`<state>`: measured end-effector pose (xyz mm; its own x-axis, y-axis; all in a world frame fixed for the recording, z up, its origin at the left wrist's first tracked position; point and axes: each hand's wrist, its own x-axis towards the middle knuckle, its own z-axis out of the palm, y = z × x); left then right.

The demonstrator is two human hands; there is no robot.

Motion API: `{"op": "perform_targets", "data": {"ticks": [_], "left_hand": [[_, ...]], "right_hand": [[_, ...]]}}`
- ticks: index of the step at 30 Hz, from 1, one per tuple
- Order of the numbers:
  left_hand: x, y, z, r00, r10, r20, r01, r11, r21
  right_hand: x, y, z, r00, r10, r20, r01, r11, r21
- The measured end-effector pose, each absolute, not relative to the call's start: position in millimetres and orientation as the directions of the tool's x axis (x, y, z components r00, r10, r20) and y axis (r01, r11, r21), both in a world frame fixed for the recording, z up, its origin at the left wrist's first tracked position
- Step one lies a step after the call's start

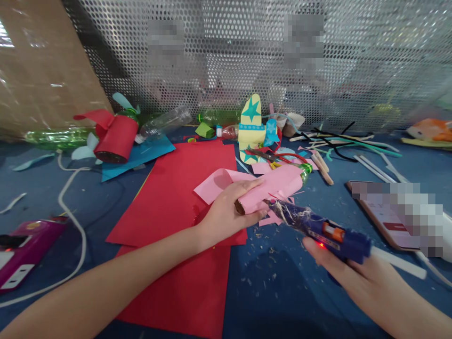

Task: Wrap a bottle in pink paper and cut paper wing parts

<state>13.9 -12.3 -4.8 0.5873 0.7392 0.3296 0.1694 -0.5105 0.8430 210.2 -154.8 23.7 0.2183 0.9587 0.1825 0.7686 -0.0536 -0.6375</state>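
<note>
My left hand is closed around a plastic bottle wrapped in pink paper. The bottle lies tilted, its green cap end pointing away to the right. A loose flap of pink paper sticks out behind the hand. In my right hand is a dark blue hot glue gun with a red light on and a white glue stick out of its back. The gun's nozzle, with glue strands on it, is at the pink paper near my left fingertips; whether it touches cannot be made out.
Red paper sheets lie under my left arm. A red paper-wrapped bottle stands behind left, near a yellow paper piece with stars. A phone lies right, a purple power strip left. A perforated metal panel closes the back.
</note>
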Motion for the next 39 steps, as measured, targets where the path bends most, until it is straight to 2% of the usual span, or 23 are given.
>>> {"op": "perform_targets", "data": {"ticks": [5, 14, 21, 28, 39], "left_hand": [[14, -12, -5, 0.589, 0.737, 0.331, 0.137, -0.495, 0.858], [14, -11, -6, 0.592, 0.734, 0.333, 0.157, -0.510, 0.846], [15, -13, -6, 0.580, 0.756, 0.302, 0.115, -0.443, 0.889], [14, -15, 0, 0.588, 0.755, 0.289, 0.153, -0.455, 0.877], [13, -13, 1, 0.584, 0.762, 0.280, 0.216, -0.479, 0.851]], "right_hand": [[211, -147, 31, 0.215, 0.963, 0.160, 0.792, -0.076, -0.606], [207, -143, 40, 0.138, 0.981, 0.133, 0.726, -0.009, -0.688], [220, -139, 42, 0.212, 0.960, 0.184, 0.788, -0.057, -0.613], [226, -136, 45, 0.292, 0.942, 0.167, 0.802, -0.146, -0.580], [225, -133, 50, 0.243, 0.958, 0.153, 0.753, -0.087, -0.653]]}}
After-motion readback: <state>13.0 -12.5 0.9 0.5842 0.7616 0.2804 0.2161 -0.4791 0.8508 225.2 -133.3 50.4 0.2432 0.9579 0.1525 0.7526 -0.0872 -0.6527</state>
